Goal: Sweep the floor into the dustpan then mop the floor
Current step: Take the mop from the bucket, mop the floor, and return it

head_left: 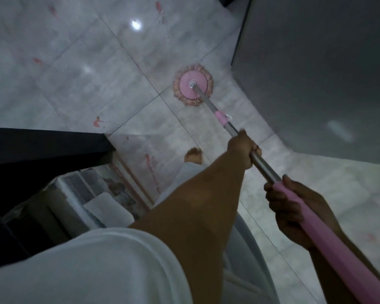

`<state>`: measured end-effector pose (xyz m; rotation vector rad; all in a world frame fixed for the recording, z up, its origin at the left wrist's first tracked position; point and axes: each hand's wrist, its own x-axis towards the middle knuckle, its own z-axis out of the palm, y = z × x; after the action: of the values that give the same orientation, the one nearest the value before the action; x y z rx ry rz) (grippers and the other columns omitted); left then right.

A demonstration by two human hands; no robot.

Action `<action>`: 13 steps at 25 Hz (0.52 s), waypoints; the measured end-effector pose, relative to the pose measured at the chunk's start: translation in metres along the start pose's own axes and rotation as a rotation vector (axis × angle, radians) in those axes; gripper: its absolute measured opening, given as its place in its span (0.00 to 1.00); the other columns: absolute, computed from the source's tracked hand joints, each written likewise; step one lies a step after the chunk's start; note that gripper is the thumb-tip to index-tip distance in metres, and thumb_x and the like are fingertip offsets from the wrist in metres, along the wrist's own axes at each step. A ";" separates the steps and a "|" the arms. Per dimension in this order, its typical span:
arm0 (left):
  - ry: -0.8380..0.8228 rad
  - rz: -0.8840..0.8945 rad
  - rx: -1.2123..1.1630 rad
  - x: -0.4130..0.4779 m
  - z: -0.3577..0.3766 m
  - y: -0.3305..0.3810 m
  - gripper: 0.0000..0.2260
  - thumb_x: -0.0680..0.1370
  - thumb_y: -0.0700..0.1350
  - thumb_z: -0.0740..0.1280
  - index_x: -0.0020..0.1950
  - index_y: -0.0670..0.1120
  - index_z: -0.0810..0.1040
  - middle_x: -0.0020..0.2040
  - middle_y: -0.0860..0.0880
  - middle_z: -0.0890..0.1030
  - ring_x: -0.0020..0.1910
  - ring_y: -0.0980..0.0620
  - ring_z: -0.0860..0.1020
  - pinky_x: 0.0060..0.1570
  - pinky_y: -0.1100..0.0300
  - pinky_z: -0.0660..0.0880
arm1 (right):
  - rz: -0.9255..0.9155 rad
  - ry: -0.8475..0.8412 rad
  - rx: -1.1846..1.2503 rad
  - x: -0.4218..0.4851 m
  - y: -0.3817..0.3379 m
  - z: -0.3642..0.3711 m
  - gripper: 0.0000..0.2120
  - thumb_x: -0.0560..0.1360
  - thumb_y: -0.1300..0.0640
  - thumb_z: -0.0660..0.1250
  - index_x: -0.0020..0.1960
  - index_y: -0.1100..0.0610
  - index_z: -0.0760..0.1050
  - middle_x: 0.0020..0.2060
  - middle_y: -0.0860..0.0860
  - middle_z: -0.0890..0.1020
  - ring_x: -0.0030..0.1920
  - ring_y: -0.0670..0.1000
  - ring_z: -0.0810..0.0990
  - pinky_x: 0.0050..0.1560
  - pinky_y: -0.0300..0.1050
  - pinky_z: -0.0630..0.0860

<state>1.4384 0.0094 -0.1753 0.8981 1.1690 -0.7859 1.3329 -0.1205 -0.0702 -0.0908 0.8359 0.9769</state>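
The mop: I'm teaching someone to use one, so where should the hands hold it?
As here: left hand around the bare metal pole from above, right hand on the thicker pink grip behind it. The pole slants down to the mop head, so spaced hands steer it.

Mop head (193, 85): lay flat on tiled floor (75, 73), beside grey wall (316, 73).
Left hand (242, 150): gripped steel pole (261, 164), nearer mop head.
Right hand (294, 207): clasped pink handle (325, 233), farther back.

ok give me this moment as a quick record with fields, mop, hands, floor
mop head: round, pink, flat on the floor
floor: pale glossy tiles with reddish marks
left hand: closed on the metal part of the pole
right hand: closed on the pink grip
foot: bare, behind the mop head
dustpan: not in view
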 end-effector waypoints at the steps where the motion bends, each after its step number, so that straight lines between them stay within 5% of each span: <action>1: -0.010 -0.023 0.026 -0.007 0.006 -0.017 0.20 0.83 0.55 0.56 0.36 0.44 0.66 0.25 0.47 0.65 0.19 0.52 0.66 0.18 0.67 0.68 | -0.019 0.004 0.019 -0.015 0.011 -0.007 0.16 0.79 0.51 0.62 0.53 0.64 0.75 0.35 0.52 0.77 0.27 0.46 0.77 0.25 0.37 0.74; 6: -0.014 -0.091 0.068 -0.018 0.014 -0.036 0.17 0.82 0.54 0.59 0.39 0.44 0.68 0.23 0.49 0.66 0.19 0.53 0.66 0.20 0.66 0.71 | -0.120 0.076 0.058 -0.033 0.031 -0.011 0.16 0.68 0.55 0.77 0.48 0.64 0.78 0.30 0.50 0.73 0.21 0.44 0.72 0.17 0.36 0.70; 13: -0.011 0.003 0.071 0.028 0.021 0.075 0.17 0.82 0.54 0.58 0.38 0.45 0.67 0.22 0.49 0.65 0.19 0.53 0.66 0.20 0.66 0.70 | -0.149 0.021 0.065 0.045 -0.031 0.051 0.14 0.74 0.54 0.70 0.51 0.65 0.76 0.31 0.52 0.76 0.23 0.45 0.75 0.20 0.36 0.72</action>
<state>1.5196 0.0222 -0.1869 0.9526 1.1358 -0.8332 1.3994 -0.0858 -0.0732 -0.1059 0.8666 0.8096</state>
